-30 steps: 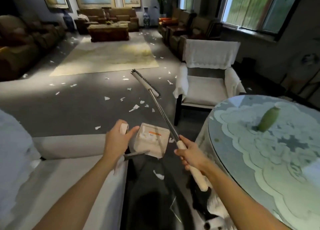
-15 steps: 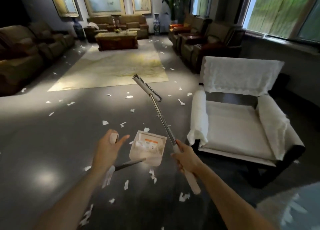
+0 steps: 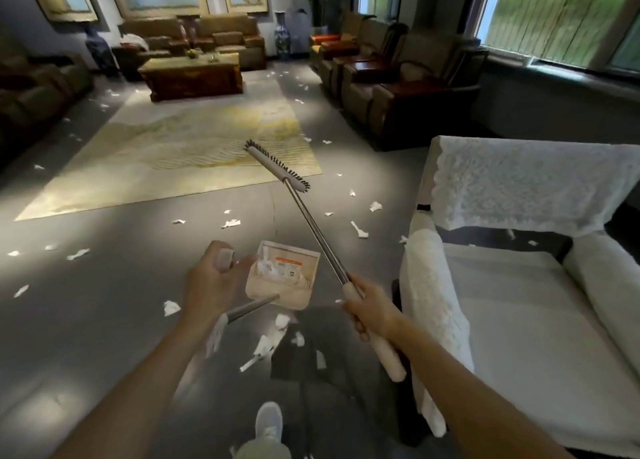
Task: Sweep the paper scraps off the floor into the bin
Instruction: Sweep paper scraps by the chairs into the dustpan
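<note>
My right hand (image 3: 369, 309) grips the pale handle of a broom (image 3: 313, 232), whose metal shaft rises forward to a brush head (image 3: 277, 166) held above the floor. My left hand (image 3: 211, 285) holds the metal handle of a beige dustpan (image 3: 282, 278), which hangs above the floor with a few white scraps inside. White paper scraps (image 3: 263, 346) lie on the grey floor below the dustpan. More paper scraps (image 3: 230, 223) are scattered ahead and to the left. No bin is in view.
A white-covered armchair (image 3: 519, 285) stands close on my right. A pale rug (image 3: 194, 143) lies ahead, with a wooden coffee table (image 3: 192, 74) and brown sofas (image 3: 391, 78) around it. My shoe (image 3: 268, 420) shows at the bottom.
I have moved forward and my view has turned left: the round table has left the view and the armchair is closer on the right. Both hands hold the same tools.
</note>
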A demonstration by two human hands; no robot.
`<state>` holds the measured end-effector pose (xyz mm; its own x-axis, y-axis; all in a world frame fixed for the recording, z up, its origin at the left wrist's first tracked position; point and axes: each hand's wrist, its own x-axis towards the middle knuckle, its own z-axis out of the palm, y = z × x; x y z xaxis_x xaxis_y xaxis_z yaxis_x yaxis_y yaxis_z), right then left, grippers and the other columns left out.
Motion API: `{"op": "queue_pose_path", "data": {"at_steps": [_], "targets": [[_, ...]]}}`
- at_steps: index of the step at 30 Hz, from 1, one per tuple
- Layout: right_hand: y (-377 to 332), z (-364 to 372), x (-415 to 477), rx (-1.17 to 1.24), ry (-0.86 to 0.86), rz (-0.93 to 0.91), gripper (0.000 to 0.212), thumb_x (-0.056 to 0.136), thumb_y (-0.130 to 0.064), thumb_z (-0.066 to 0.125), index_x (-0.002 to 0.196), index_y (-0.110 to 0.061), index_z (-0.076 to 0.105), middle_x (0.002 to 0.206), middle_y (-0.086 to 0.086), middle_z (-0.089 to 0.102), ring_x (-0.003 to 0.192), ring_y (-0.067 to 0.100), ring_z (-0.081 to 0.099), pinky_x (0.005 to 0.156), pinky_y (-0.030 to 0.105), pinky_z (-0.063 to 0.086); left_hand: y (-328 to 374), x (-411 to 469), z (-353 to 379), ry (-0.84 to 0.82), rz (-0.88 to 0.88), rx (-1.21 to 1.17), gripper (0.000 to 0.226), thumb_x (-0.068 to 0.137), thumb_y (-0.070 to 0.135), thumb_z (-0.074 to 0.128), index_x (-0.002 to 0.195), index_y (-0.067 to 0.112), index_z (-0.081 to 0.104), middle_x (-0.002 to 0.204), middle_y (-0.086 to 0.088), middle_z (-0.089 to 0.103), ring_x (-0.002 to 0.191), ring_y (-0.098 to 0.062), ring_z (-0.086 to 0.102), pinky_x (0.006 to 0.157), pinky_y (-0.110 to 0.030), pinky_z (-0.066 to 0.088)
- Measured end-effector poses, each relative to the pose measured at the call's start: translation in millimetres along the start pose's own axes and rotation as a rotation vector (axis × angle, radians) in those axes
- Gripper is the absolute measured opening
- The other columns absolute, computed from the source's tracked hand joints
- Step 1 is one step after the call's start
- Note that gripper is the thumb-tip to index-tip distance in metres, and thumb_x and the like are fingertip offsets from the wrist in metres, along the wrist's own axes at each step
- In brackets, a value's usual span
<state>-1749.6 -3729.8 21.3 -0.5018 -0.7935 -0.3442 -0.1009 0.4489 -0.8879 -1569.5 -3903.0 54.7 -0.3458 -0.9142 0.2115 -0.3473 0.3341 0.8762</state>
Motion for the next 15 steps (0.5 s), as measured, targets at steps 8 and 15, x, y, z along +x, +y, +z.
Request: {"op": "queue_pose_path", "data": {"at_steps": [8, 15], "targets": [[-68.7, -29.4, 211.7, 0.172, 0.136, 0.099, 0.064, 0.093, -0.01, 0.054, 0.147, -0.033, 0.028, 0.066, 0.003, 0.05, 0.048, 0.009, 0.045, 0.041, 0.022, 0.041, 3.4, 251.3, 77.7, -0.177, 0.087, -0.005, 0.03, 0.078, 0.028, 0.074, 0.078, 0.014, 0.048, 0.063, 0.002, 0.048, 0.056, -0.018, 0.045, 0.048, -0.029, 0.04], [-99.9, -109.4, 369.2, 0.281, 0.323, 0.176, 0.064, 0.093, -0.005, 0.052, 0.146, -0.032, 0.029, 0.065, 0.006, 0.047, 0.044, 0.009, 0.043, 0.04, 0.023, 0.041, 13.9, 441.7, 203.9, -0.347, 0.16, 0.002, 0.031, 0.08, 0.034, 0.07, 0.085, 0.012, 0.049, 0.068, -0.007, 0.049, 0.054, -0.017, 0.044, 0.048, -0.029, 0.039]]}}
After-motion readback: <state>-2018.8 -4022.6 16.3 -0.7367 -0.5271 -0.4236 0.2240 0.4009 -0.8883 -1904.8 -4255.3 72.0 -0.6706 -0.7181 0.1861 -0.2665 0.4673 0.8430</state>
